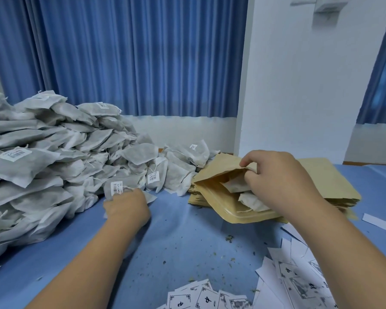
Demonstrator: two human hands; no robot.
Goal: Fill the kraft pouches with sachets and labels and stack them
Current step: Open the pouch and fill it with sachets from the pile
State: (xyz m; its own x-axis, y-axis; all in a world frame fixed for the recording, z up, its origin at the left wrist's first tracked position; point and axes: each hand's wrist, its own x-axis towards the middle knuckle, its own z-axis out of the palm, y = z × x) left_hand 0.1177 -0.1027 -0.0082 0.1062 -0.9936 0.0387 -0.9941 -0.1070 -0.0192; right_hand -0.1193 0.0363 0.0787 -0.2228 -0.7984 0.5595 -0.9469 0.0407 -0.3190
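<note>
Kraft pouches point(321, 181) lie stacked at centre right on blue cloth point(176, 241), and the right hand point(276, 175) pinches the upper lip of the top pouch point(212, 175), holding its mouth agape towards the left with two white sachets point(252, 200) showing inside, just below the fingers. Left of centre, the left hand point(126, 208) curls round a barcoded sachet point(116, 188) at the foot of the big pile point(42, 163). Printed labels point(294, 275) lie scattered at lower right.

Even, soft light; faint shadows; edges bowed by wide lens; overall slightly blurred, perhaps motion.
</note>
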